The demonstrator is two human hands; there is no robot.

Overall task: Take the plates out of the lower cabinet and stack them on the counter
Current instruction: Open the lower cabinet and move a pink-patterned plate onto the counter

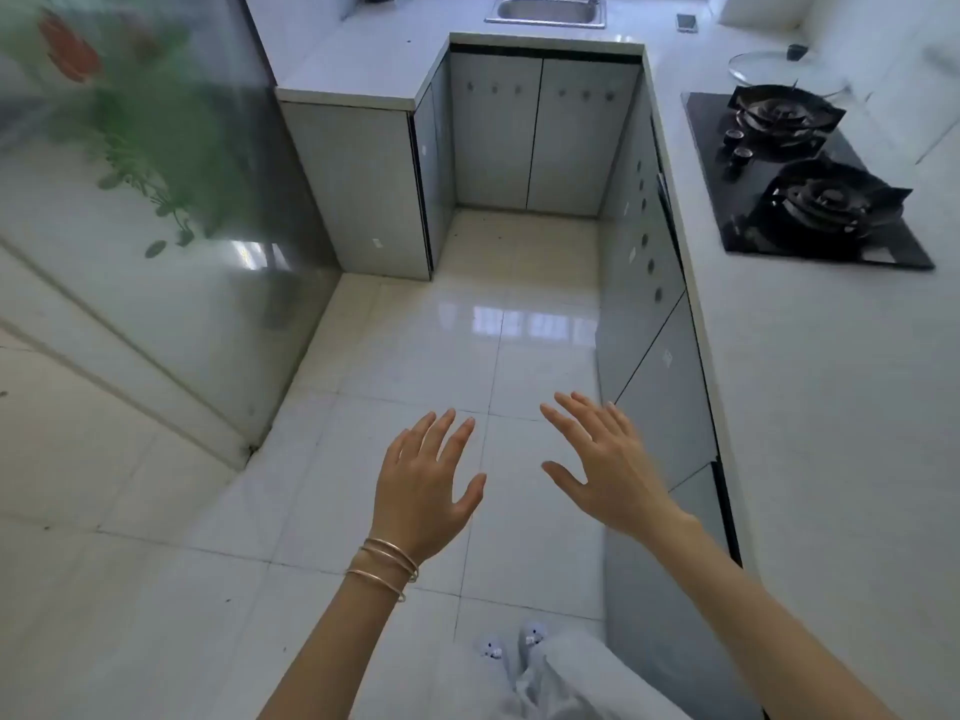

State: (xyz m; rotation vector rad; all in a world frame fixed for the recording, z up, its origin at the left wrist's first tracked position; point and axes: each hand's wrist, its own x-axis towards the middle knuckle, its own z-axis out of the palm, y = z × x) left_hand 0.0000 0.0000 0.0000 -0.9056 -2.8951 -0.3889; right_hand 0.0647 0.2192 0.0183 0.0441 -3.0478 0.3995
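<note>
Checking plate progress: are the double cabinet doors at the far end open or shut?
Shut. Both cabinet doors sit flush, a thin seam between them; no interior shows.

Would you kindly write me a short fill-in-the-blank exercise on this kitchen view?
1. The left hand and right hand are spread open and hold ____.
2. The bangles are on the ____ wrist.
3. The gas hob has ____ burners.
4. The two cabinet doors under the sink are ____.
Missing words: nothing; left; two; closed.
</note>
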